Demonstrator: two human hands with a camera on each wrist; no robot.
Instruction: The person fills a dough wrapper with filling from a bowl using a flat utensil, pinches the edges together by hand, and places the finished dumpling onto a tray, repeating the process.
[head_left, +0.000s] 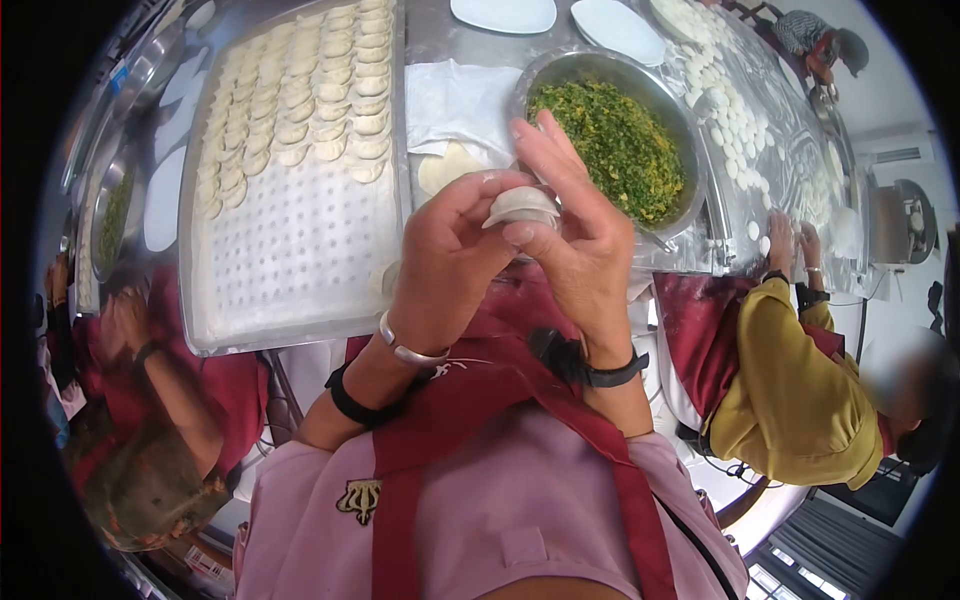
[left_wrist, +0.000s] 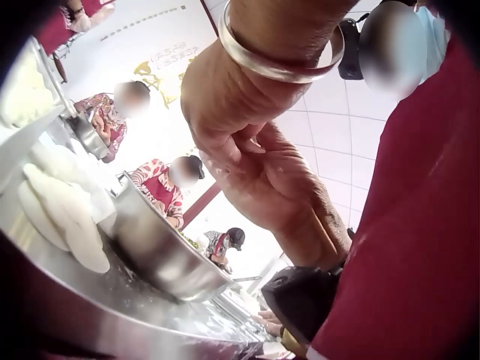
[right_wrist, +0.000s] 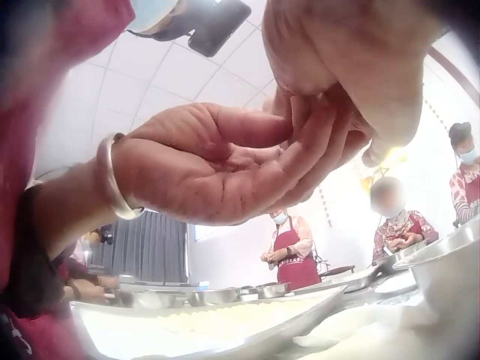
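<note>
In the head view a pale, folded dumpling (head_left: pixel 523 205) sits between the two hands, above the table's near edge. My left hand (head_left: pixel 448 240), with a silver bracelet at its wrist, holds the dumpling from the left with curled fingers. From the right, my right hand (head_left: pixel 588 230) pinches its edge with the thumb, while its other fingers point up and away. Both wrist views show the left hand (right_wrist: pixel 202 169) and right hand (left_wrist: pixel 274 184) pressed together, which hides the dumpling there. Round dough wrappers (head_left: pixel 447 168) lie just beyond the hands, partly under a white cloth (head_left: pixel 455 100).
A perforated tray (head_left: pixel 290 270) with rows of dumplings (head_left: pixel 330 80) stands on the left. To the right is a steel bowl (head_left: pixel 698 190) of chopped green-and-yellow filling (head_left: pixel 610 150). Dough pieces (head_left: pixel 735 130) cover the table farther right. People work on both sides.
</note>
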